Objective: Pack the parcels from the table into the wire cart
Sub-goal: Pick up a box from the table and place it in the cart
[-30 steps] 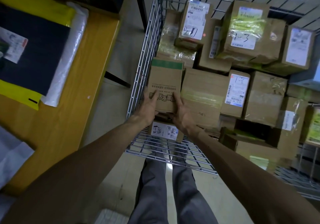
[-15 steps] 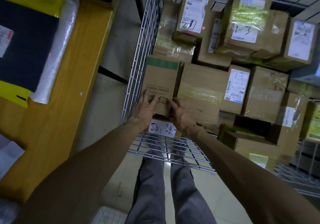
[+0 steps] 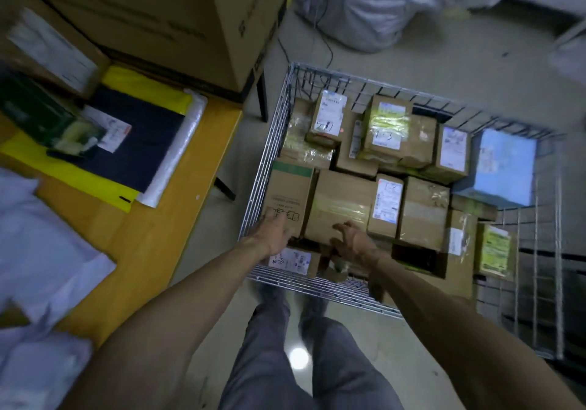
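Note:
A brown box with a green band (image 3: 290,197) lies in the near left corner of the wire cart (image 3: 269,162), among several taped cardboard parcels. My left hand (image 3: 274,233) rests on the box's near end with its fingers fairly straight. My right hand (image 3: 350,241) hovers just right of it over a larger brown parcel (image 3: 341,203), fingers loosely curled and holding nothing. A small labelled parcel (image 3: 293,260) lies below both hands. On the wooden table (image 3: 152,251) to the left lie a black-and-yellow flat parcel (image 3: 133,146) and white soft bags (image 3: 41,244).
A large cardboard box (image 3: 158,19) stands at the table's far end. A blue box (image 3: 504,168) sits at the cart's right side. White sacks (image 3: 380,4) lie on the floor beyond the cart. My legs (image 3: 285,362) stand just before the cart's near edge.
Both hands have let go of the green-banded box, which now lies in the cart. The right hand has drawn away to the right. The view has pulled back and tilted up.

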`<state>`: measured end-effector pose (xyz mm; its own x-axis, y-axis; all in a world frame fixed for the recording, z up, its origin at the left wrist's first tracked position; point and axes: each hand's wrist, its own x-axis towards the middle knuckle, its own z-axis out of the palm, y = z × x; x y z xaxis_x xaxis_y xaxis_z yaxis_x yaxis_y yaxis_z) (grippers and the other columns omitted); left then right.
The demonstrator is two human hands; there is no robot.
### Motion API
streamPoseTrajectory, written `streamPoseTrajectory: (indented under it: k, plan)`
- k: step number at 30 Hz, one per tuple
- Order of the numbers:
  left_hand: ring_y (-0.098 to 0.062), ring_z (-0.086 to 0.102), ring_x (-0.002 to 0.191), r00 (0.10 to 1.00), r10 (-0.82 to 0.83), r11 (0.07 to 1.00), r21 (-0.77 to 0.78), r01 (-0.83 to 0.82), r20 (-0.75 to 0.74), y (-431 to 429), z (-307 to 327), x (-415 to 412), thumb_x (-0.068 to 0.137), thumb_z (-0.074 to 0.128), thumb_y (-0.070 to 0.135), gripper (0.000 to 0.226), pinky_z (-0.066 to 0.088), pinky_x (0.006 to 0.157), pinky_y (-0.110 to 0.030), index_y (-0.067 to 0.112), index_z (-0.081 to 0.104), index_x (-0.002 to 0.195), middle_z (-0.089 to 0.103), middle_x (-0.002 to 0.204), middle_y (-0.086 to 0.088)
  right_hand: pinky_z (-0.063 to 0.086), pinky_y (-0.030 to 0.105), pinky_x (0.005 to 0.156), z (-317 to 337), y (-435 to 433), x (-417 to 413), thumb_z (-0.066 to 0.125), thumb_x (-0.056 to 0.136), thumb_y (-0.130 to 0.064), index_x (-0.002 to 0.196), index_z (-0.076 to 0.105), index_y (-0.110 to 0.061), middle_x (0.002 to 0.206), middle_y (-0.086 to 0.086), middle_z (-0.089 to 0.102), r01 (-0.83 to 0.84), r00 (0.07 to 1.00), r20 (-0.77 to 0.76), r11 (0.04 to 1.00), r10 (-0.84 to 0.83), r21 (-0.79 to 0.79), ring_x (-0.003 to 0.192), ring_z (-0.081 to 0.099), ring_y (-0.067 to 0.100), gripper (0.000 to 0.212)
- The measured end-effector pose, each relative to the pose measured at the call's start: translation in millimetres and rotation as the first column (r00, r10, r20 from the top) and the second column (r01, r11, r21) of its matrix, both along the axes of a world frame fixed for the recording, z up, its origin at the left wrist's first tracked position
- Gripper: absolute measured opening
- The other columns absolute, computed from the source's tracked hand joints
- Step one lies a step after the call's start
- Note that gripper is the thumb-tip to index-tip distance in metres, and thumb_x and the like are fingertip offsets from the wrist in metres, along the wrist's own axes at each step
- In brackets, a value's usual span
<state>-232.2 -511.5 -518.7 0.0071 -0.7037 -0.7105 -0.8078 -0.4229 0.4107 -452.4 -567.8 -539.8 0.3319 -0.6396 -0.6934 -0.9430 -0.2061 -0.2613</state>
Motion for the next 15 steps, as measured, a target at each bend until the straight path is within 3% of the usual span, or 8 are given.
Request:
streamPoseTrajectory:
  k: [3,6,8,12,13,15]
  plan:
    - [-0.030,0.040,0.136,0.998,0.041,0.999,-0.030,-0.043,-0.039,-7,49,4,0.102,0.046,0.037,0.052,0.036,0.113,-0.042,0.012,0.038,0.146,0.035,0.152,-0.013,0.035,0.030,0.104,52,-8,9,0.053,0.101,-0.028,0.146,0.042,-0.007,0.148,0.015,0.046,0.056,0.998,0.039,0.997,-0.058,0.048,0.132,0.048,0.030,0.051]
    - [-0.031,0.046,0.132,0.989,0.137,0.985,-0.098,-0.142,-0.053,-12,96,8,0.102,0.049,0.032,0.046,0.040,0.109,-0.040,0.007,0.044,0.139,0.046,0.142,-0.012,0.036,0.028,0.104,94,-18,18,0.056,0.100,-0.026,0.145,0.045,-0.006,0.147,0.011,0.048,0.075,0.989,0.128,0.997,-0.077,0.019,0.133,0.048,0.027,0.050]
    - [-0.031,0.043,0.135,0.978,0.208,0.968,-0.140,-0.210,-0.030,-9,125,11,0.103,0.048,0.029,0.047,0.036,0.110,-0.033,0.005,0.040,0.142,0.042,0.144,-0.013,0.038,0.027,0.100,116,-26,22,0.057,0.100,-0.025,0.144,0.045,-0.006,0.147,0.012,0.048,0.122,0.980,0.161,0.993,-0.119,-0.007,0.129,0.050,0.025,0.049]
    - [-0.031,0.038,0.138,0.948,0.318,0.928,-0.211,-0.306,0.025,9,170,9,0.104,0.045,0.036,0.056,0.035,0.110,-0.035,0.009,0.029,0.150,0.033,0.154,-0.017,0.039,0.003,0.069,150,-37,26,0.057,0.097,-0.001,0.130,0.051,0.011,0.120,0.011,0.053,0.147,0.942,0.300,0.988,-0.152,0.039,0.100,0.052,0.022,0.036]
    - [-0.030,0.038,0.138,0.941,0.335,0.921,-0.227,-0.317,0.043,16,178,9,0.104,0.044,0.038,0.058,0.035,0.111,-0.035,0.010,0.027,0.152,0.032,0.154,-0.016,0.040,0.002,0.065,160,-39,27,0.057,0.097,-0.003,0.129,0.052,0.012,0.116,0.010,0.054,0.141,0.937,0.314,0.988,-0.151,0.054,0.094,0.053,0.020,0.036]
    - [-0.030,0.034,0.141,0.932,0.352,0.917,-0.233,-0.325,0.088,32,195,8,0.103,0.044,0.040,0.062,0.032,0.114,-0.037,0.010,0.024,0.154,0.030,0.156,-0.016,0.050,0.016,0.079,174,-42,33,0.060,0.096,-0.018,0.132,0.054,0.001,0.123,0.011,0.059,0.106,0.943,0.308,0.992,-0.123,0.072,0.097,0.059,0.023,0.041]
